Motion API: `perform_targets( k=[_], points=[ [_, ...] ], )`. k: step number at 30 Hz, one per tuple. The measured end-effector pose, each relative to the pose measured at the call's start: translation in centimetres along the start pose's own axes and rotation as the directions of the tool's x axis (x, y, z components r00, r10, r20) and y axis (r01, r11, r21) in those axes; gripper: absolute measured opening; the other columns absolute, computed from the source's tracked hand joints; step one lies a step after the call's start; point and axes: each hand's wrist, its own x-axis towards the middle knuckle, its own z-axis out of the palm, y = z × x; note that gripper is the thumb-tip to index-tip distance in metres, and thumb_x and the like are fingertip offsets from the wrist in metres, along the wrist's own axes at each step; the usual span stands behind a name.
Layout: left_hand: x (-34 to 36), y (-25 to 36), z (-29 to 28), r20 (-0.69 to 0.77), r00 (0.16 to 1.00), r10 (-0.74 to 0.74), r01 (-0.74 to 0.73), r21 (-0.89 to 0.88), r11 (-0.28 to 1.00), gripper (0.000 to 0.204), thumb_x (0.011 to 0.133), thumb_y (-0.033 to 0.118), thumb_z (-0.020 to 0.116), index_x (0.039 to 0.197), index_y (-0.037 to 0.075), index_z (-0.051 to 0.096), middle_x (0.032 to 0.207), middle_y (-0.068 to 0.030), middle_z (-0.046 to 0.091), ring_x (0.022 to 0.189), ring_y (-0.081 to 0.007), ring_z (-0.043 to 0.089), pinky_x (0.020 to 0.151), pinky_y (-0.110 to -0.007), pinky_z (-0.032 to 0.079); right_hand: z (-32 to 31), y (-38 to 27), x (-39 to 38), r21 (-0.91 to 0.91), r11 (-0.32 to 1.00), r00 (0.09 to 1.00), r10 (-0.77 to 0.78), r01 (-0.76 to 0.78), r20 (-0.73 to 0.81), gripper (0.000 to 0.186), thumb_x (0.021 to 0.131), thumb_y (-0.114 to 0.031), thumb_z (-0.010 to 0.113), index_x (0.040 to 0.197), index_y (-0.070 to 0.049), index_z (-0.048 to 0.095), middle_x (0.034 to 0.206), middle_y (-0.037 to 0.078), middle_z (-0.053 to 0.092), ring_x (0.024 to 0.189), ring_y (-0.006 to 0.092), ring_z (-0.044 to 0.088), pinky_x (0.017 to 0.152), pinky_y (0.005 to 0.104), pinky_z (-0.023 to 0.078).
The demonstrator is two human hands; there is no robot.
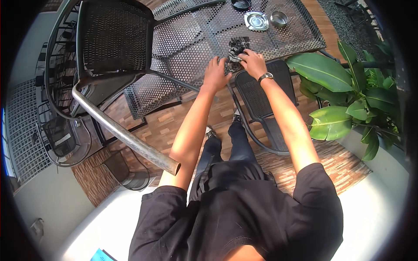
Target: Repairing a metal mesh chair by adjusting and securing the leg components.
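Observation:
A crumpled black-and-grey patterned cloth point(237, 48) lies on the perforated metal table point(183, 37), close to its near edge. My right hand point(254, 64), with a watch on the wrist, has its fingers bent onto the cloth's near right side. Just left of the cloth, my left hand point(216, 75) is at the table edge with its fingers spread and nothing visible in them. A black woven chair point(269, 93) stands under my right forearm, its back at the table edge.
Beyond the cloth stand a square silver ashtray point(256, 21), a round metal ashtray point(279, 19) and a dark round dish point(241, 4). A black chair point(113, 39) and a bare metal tube point(124, 132) are at left. A broad-leaved plant point(333, 78) borders the right.

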Motion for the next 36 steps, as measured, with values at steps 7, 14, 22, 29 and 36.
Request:
perform_targets(
  k=[7,14,22,29,36],
  points=[
    [-3.9,-3.3,-4.5,-0.087,0.996,-0.017,0.007,-0.114,0.993,0.084,0.072,0.027,0.086,0.145,0.011,0.045,0.146,-0.0259,0.044,0.133,-0.0439,0.047,0.107,-0.051,0.045,-1.9,-9.2,-1.2,0.595,0.802,0.986,-0.057,-0.048,0.157,0.038,0.087,-0.031,0.075,0.120,-0.011,0.074,0.141,0.021,0.057,0.122,0.0375,0.061,0.103,0.0438,0.048],
    [-13.0,-5.6,-15.5,-0.353,0.932,0.081,-0.123,-0.098,0.988,0.077,0.077,0.021,0.083,0.143,0.008,0.047,0.145,-0.0306,0.042,0.136,-0.0465,0.043,0.112,-0.049,0.040,-3.8,-19.4,-2.9,0.876,0.470,0.992,0.106,-0.110,0.068,0.039,0.088,-0.022,0.078,0.118,0.002,0.073,0.144,0.026,0.055,0.130,0.0284,0.058,0.105,0.0366,0.047],
    [-28.4,-10.4,-32.2,-0.108,0.950,0.293,-0.295,0.004,0.956,0.070,0.080,0.037,0.081,0.139,0.008,0.055,0.150,-0.0240,0.043,0.143,-0.0441,0.036,0.113,-0.053,0.037,-19.3,-34.8,-5.1,0.876,0.405,0.898,0.229,0.262,-0.375,0.029,0.088,-0.006,0.075,0.112,0.011,0.070,0.146,0.018,0.052,0.122,0.0210,0.060,0.101,0.0311,0.048],
    [-36.1,-12.4,-44.5,-0.220,0.803,0.554,-0.569,-0.006,0.822,0.028,0.087,0.031,0.072,0.095,0.005,0.073,0.097,-0.0095,0.073,0.093,-0.0295,0.068,0.092,-0.040,0.050,-26.0,-50.1,-13.2,0.599,0.715,0.698,0.220,0.360,-0.682,0.030,0.093,-0.012,0.064,0.117,0.007,0.064,0.119,0.006,0.069,0.094,0.0081,0.061,0.086,0.0238,0.049],
    [-32.8,-14.4,-42.8,-0.597,0.410,0.689,-0.729,0.239,0.641,0.019,0.089,0.025,0.070,0.100,0.010,0.067,0.102,-0.0057,0.064,0.105,-0.0255,0.060,0.099,-0.042,0.042,-20.0,-59.5,-16.9,-0.133,0.991,0.701,-0.116,0.029,-0.704,0.049,0.080,-0.028,0.064,0.122,-0.002,0.062,0.100,0.009,0.069,0.099,0.0337,0.066,0.097,0.0445,0.048]
  ],
)
